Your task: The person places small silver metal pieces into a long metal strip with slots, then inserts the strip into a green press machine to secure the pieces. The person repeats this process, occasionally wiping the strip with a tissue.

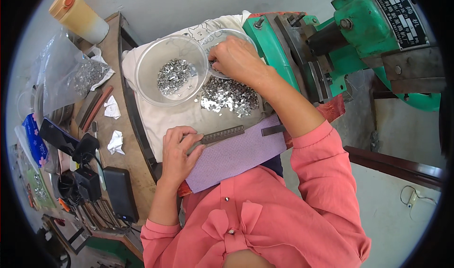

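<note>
My left hand (179, 150) is closed round one end of a dark metal strip with a row of small slots (223, 134), held just above a purple woven mat (227, 159). My right hand (236, 60) reaches into the smaller clear plastic tub (222, 33), its fingertips curled down; whatever they pinch is hidden. Left of that hand stands a larger clear tub (146, 86) with small shiny metal pieces (174, 76) inside. A loose heap of small flat metal pieces (231, 98) lies on the cloth below the smaller tub. A short dark bar (273, 130) rests on the mat's right end.
A green press (369, 27) with a dark metal bed stands at the right. On the wooden side table (127, 140) at the left are a yellow-lidded container (80, 17), a clear bag of metal bits (87, 76), crumpled paper (115, 142) and a black power bank (120, 194).
</note>
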### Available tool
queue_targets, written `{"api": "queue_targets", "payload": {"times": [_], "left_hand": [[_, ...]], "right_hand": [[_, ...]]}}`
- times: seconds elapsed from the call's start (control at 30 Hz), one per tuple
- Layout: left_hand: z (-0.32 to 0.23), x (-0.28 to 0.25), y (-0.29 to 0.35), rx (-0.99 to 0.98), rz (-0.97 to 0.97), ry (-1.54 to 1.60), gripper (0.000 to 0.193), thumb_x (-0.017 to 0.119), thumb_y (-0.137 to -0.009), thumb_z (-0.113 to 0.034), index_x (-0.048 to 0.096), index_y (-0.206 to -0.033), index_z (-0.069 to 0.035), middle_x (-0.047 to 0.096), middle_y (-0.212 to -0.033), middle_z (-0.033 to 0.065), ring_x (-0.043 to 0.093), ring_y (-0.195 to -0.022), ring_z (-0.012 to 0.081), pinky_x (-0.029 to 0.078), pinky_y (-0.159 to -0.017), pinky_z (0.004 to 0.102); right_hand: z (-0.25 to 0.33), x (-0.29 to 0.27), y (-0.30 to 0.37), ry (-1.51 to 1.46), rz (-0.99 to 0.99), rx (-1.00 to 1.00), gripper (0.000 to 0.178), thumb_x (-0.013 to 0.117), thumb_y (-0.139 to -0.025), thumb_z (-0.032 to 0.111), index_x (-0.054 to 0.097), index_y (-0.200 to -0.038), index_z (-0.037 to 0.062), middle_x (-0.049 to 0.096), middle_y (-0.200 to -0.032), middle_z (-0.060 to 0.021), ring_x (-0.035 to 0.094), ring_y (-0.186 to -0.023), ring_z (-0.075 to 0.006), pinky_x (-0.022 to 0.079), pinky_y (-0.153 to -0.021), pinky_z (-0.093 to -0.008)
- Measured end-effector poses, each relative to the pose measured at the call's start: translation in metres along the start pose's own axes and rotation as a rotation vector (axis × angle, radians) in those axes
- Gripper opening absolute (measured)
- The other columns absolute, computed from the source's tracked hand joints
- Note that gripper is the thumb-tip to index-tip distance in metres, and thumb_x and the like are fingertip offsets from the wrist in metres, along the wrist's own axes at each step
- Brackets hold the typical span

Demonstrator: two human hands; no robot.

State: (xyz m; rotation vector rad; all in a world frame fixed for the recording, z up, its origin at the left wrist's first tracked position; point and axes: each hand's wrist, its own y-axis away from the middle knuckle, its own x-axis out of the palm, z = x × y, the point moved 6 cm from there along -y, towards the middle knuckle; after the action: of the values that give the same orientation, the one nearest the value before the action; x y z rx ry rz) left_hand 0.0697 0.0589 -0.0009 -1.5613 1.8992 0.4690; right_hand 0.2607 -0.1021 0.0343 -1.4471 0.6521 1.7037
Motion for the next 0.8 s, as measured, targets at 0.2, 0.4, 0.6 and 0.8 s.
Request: {"api": "queue_targets", "payload": {"times": [0.2, 0.4, 0.6, 0.8], "left_hand": [[0.0, 0.0, 0.001, -0.004, 0.003, 0.008, 0.031, 0.081, -0.07, -0.006, 0.072, -0.1, -0.008, 0.062, -0.107, 0.0053, 0.054, -0.102, 0.0279, 0.043, -0.089, 0.0392], [0.0, 0.001, 0.001, 0.002, -0.008, -0.005, 0.031, 0.081, -0.071, -0.007, 0.071, -0.099, -0.008, 0.062, -0.107, 0.0044, 0.055, -0.103, 0.0278, 0.042, -0.089, 0.0399], [-0.003, 0.0, 0.0, 0.028, -0.014, -0.022, 0.031, 0.081, -0.07, -0.006, 0.071, -0.1, -0.007, 0.062, -0.107, 0.0064, 0.055, -0.102, 0.0284, 0.043, -0.087, 0.0394], [-0.007, -0.001, 0.002, 0.043, -0.031, -0.039, 0.032, 0.08, -0.069, -0.004, 0.07, -0.099, -0.006, 0.063, -0.107, 0.0073, 0.055, -0.1, 0.0289, 0.044, -0.086, 0.0398]], "right_hand": [[-0.001, -0.002, 0.0, -0.054, 0.038, 0.021, 0.016, 0.073, -0.077, 0.012, 0.079, -0.091, 0.0067, 0.072, -0.08, -0.0197, 0.07, -0.077, -0.0367, 0.056, -0.072, -0.0459], [0.0, -0.008, 0.008, -0.082, -0.031, -0.008, 0.014, 0.075, -0.08, 0.016, 0.078, -0.089, 0.0053, 0.073, -0.082, -0.0165, 0.069, -0.081, -0.0354, 0.055, -0.073, -0.0436], [-0.005, -0.041, 0.04, -0.179, -0.347, -0.043, 0.009, 0.075, -0.081, 0.013, 0.076, -0.087, 0.0066, 0.072, -0.081, -0.0102, 0.066, -0.077, -0.0306, 0.053, -0.07, -0.0412], [0.006, -0.062, 0.116, -0.336, -0.44, 0.04, 0.011, 0.075, -0.078, 0.003, 0.073, -0.088, 0.005, 0.071, -0.08, -0.008, 0.063, -0.07, -0.0266, 0.05, -0.063, -0.037]]}}
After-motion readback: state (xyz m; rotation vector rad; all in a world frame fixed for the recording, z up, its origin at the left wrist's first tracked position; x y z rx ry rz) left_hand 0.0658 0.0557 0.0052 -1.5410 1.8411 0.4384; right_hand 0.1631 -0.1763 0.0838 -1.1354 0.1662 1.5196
